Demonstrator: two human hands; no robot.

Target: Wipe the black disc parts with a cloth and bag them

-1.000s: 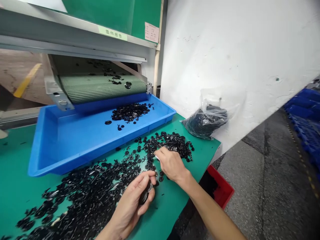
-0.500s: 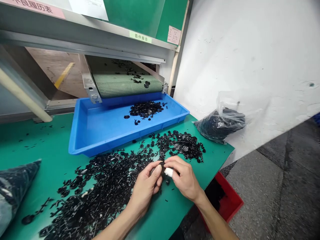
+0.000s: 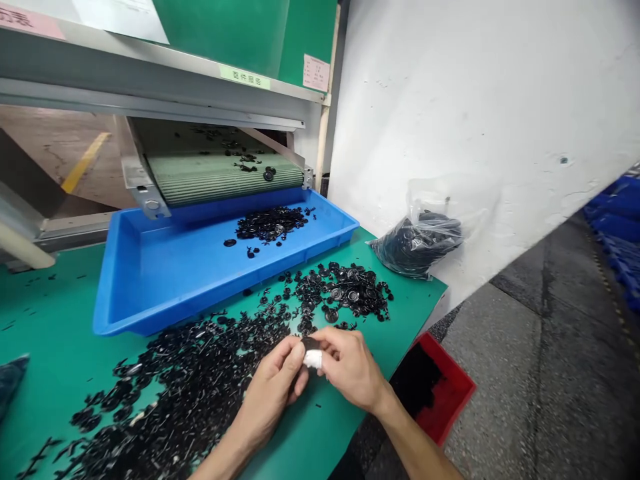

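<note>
Close together above the front of the table, my left hand [image 3: 274, 381] and my right hand [image 3: 354, 368] are closed on one small black round plastic part [image 3: 311, 343]. My left thumb and fingers pinch its left side. The right fingers press at its other side, and the right thumb has a white wrapping [image 3: 313, 359] on its tip. Fingers cover much of the part. Just beyond and to the left spreads a large pile of small black plastic pieces [image 3: 200, 380]. A heap of black round parts [image 3: 353, 293] lies past my hands.
A blue tray [image 3: 150, 267] holding black parts stands under the end of a green conveyor belt [image 3: 210, 177]. At the back right, a clear bag of black parts [image 3: 420, 243] leans by the white wall. Below the table's right edge is a red bin [image 3: 450, 400] with black contents.
The view has turned to the right, so the table and tray appear further left. Both hands stay together at the black part, and the right thumb has come in closer to the left one.
</note>
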